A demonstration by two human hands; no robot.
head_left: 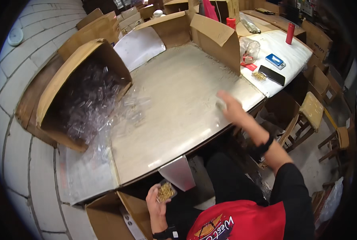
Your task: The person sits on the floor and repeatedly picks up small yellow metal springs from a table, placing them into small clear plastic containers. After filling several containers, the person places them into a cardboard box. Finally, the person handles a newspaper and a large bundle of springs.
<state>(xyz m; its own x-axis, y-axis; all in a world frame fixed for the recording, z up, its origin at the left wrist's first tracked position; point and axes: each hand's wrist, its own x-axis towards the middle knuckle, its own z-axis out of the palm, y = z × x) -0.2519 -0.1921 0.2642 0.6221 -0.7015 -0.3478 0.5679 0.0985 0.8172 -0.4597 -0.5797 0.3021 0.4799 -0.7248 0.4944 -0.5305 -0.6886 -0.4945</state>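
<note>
In my left hand [156, 209], below the table's front edge, is a small clear box of tiny gold-coloured metal pieces [166, 192]. The fingers are wrapped round its side. My right hand [232, 111] is over the right front part of the grey tabletop [170, 120], blurred by motion. Its fingers are bent round something small and pale [221, 105] that I cannot make out. To the left, a cardboard box on its side [72, 76] spills many small clear plastic pieces [96, 106] onto the table.
A white-covered surface at the right [294, 54] holds a black phone [271, 75], a blue-and-white device [275, 61], a bag of gold pieces [259, 76] and a red bottle [290, 33]. Cardboard flaps [216, 44] wall the table's back. An open carton [106, 216] stands below. Stools [310, 110] are at the right.
</note>
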